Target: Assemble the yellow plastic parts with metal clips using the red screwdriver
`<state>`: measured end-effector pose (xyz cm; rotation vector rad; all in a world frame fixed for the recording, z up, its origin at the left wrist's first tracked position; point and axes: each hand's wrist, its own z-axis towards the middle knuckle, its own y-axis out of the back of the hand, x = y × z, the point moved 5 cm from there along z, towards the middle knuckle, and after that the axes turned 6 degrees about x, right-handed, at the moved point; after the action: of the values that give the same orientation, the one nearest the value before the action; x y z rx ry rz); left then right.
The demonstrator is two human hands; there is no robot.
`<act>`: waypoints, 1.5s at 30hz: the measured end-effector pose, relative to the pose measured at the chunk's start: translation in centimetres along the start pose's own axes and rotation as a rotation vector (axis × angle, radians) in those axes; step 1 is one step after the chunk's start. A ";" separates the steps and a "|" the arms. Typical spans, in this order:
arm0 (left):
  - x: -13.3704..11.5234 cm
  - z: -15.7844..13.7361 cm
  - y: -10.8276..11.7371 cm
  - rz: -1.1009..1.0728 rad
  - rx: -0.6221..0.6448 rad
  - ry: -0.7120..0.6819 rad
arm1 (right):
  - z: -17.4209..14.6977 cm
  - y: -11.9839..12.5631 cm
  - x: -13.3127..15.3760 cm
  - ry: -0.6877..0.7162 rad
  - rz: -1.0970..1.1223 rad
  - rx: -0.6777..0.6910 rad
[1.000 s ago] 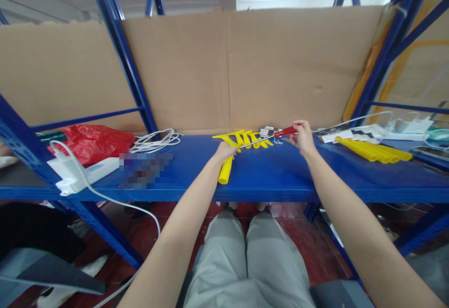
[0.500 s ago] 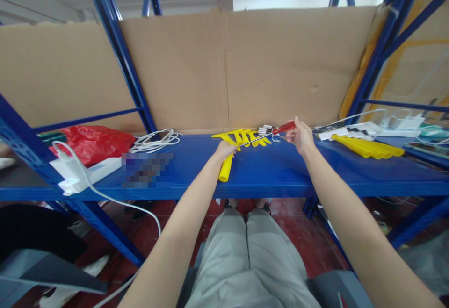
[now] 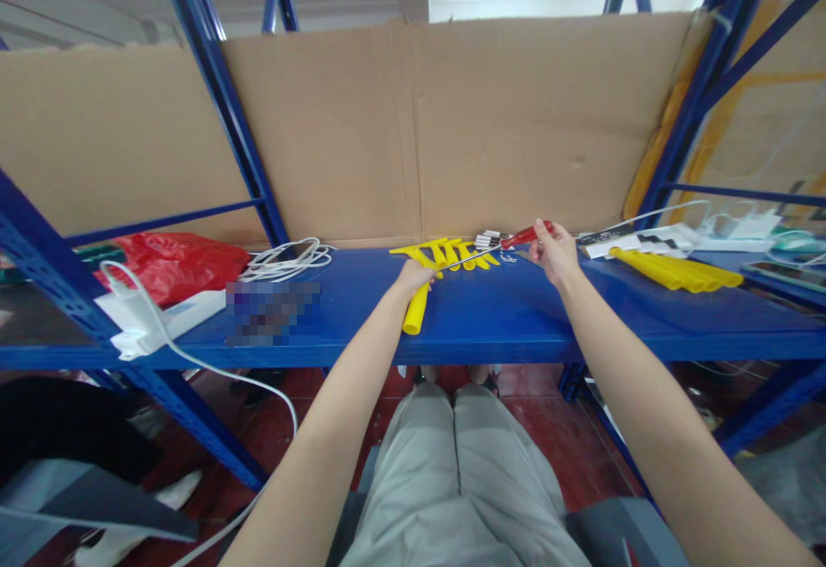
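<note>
My left hand (image 3: 418, 275) is closed around a yellow plastic handle (image 3: 414, 316), whose round tube end points toward the shelf's front edge. In my right hand (image 3: 556, 253) is a screwdriver (image 3: 521, 235) with a red handle, gripped near its butt end by the fingertips. Its long metal shaft slants down to the left and reaches the yellow piece at my left hand; the tip is hidden there. Just behind my hands lie several yellow plastic pieces (image 3: 452, 250) in a row, with a small group of white and dark parts (image 3: 489, 240) beside them.
Several yellow tubes (image 3: 674, 270) lie on the right of the blue shelf (image 3: 361, 309), near a phone (image 3: 791, 274). At left are a red plastic bag (image 3: 169, 264), coiled white cable (image 3: 290, 257) and a white power strip (image 3: 187, 313). A cardboard panel (image 3: 516, 120) stands behind.
The fingers of my right hand have shifted slightly on the screwdriver's red handle, now showing more of its end. My left hand and the yellow handle have stayed in place.
</note>
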<state>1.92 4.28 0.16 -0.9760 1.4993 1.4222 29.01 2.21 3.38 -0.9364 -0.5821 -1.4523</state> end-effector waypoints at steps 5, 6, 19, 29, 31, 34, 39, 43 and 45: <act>0.0 -0.1 0.1 0.004 0.001 -0.007 | 0.0 0.0 -0.5 -0.055 -0.021 0.001; 0.0 -0.1 0.1 0.004 0.004 -0.007 | 0.0 0.0 -0.4 -0.060 -0.018 -0.003; -0.3 -0.2 0.0 -0.010 -0.002 -0.029 | -0.6 -0.2 0.2 -0.168 0.078 0.068; 0.2 0.4 0.1 0.014 -0.024 -0.010 | -0.7 -0.7 0.4 -0.159 0.072 0.154; 0.2 0.4 0.2 0.009 -0.033 -0.008 | -0.6 -0.5 0.2 -0.131 0.022 0.117; 0.1 0.2 0.2 0.019 -0.021 -0.003 | -0.7 -0.3 0.0 -0.105 -0.066 0.032; 0.0 0.1 0.2 0.024 -0.022 0.001 | -0.7 -0.3 -0.1 -0.107 -0.181 -0.036; -0.2 0.0 0.1 0.018 -0.014 -0.003 | -0.7 -0.2 -0.1 -0.100 -0.206 -0.067; -0.3 -0.1 0.1 0.017 -0.011 -0.002 | -0.8 -0.2 0.0 -0.086 -0.212 -0.071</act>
<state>1.96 4.14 0.45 -0.9700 1.5028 1.4451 28.63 1.57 3.03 -1.0207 -0.7152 -1.6364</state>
